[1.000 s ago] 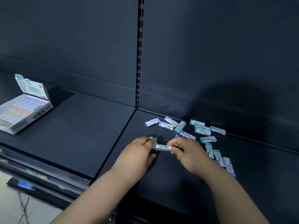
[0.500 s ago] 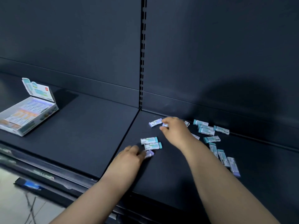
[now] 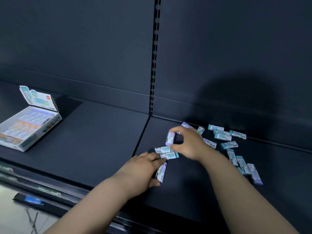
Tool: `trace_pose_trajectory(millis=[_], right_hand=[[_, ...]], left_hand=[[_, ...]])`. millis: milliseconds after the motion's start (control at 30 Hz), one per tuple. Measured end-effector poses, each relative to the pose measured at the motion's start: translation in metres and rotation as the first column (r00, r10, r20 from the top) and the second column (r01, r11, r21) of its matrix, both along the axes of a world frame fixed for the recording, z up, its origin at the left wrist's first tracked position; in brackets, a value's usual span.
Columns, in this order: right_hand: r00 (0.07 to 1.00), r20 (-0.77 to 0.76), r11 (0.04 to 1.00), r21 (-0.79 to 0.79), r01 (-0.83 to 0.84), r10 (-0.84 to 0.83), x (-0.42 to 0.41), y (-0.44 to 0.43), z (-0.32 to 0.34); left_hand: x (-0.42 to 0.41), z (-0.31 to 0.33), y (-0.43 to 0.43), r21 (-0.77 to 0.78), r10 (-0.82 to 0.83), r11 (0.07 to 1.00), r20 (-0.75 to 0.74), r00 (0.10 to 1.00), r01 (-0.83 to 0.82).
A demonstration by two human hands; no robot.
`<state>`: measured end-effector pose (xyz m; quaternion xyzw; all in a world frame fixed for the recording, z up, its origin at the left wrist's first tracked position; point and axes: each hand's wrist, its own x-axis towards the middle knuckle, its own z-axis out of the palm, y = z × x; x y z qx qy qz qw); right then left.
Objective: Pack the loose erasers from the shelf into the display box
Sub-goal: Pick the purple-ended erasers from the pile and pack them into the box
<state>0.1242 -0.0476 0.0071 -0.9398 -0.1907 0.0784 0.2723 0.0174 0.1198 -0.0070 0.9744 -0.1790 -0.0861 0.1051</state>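
A person is working at a dark shelf (image 3: 92, 141). The right hand (image 3: 187, 144), just right of centre, is pinching a purple eraser (image 3: 170, 138) by its ends between thumb and fingertips, holding it upright. Whether it is touching the shelf is unclear. At six o'clock from it, two teal erasers (image 3: 166, 152) are lying side by side, touching. The left hand (image 3: 141, 169), at seven o'clock from the right hand, is lying flat with straight fingers. Its fingertips are touching the nearer teal one, and it is covering part of another eraser (image 3: 161, 173). A loose pile (image 3: 226, 135) is spreading from two to four o'clock of the right hand. The box (image 3: 28, 125) is sitting open, lid raised, well apart at nine o'clock.
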Motion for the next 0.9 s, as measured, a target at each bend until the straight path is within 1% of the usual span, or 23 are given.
trace_pose_trajectory(millis=[67, 133, 267, 333, 400, 467, 533, 633, 767, 900], right_hand=[[0.997, -0.072, 1.000, 0.013, -0.029, 0.030, -0.020, -0.021, 0.001], [0.993, -0.116, 1.000, 0.018, -0.013, 0.015, -0.039, -0.039, -0.002], [0.997, -0.060, 0.990, -0.126, -0.064, 0.056, -0.068, -0.055, -0.016], [0.996, -0.054, 0.988, -0.133, -0.080, 0.073, -0.074, -0.059, -0.021], [0.998, -0.030, 0.990, -0.128, -0.057, 0.054, -0.075, -0.060, -0.022], [1.000, -0.005, 0.988, -0.155, -0.026, 0.026, -0.071, -0.059, -0.022], [0.999, 0.011, 0.984, -0.173, -0.047, 0.049, -0.066, -0.057, -0.023], [0.992, 0.047, 0.976, -0.189, -0.108, 0.119, -0.063, -0.052, -0.025], [0.988, 0.062, 0.972, -0.196, -0.130, 0.144, -0.067, -0.048, -0.027], [0.980, 0.098, 0.983, -0.091, -0.163, 0.171, -0.074, -0.037, -0.024]], left_hand=[[0.010, -0.001, -0.005, -0.018, -0.017, 1.000, -0.033, 0.999, 0.016], [0.020, 0.000, -0.010, -0.030, -0.033, 0.999, -0.056, 0.998, 0.031], [0.035, 0.002, -0.024, -0.060, -0.042, 0.997, -0.085, 0.996, 0.037], [0.037, 0.002, -0.028, -0.074, -0.035, 0.997, -0.094, 0.995, 0.028], [0.036, 0.001, -0.028, -0.090, -0.013, 0.996, -0.121, 0.993, 0.002], [0.033, 0.001, -0.026, -0.076, 0.021, 0.997, -0.139, 0.990, -0.032], [0.029, 0.001, -0.027, -0.060, 0.057, 0.996, -0.137, 0.989, -0.066], [0.022, 0.001, -0.030, -0.123, 0.104, 0.985, -0.119, 0.988, -0.118], [0.007, 0.002, -0.028, -0.174, 0.159, 0.971, -0.056, 0.986, -0.167], [-0.008, 0.003, -0.014, -0.197, 0.196, 0.964, 0.070, 0.978, -0.179]])
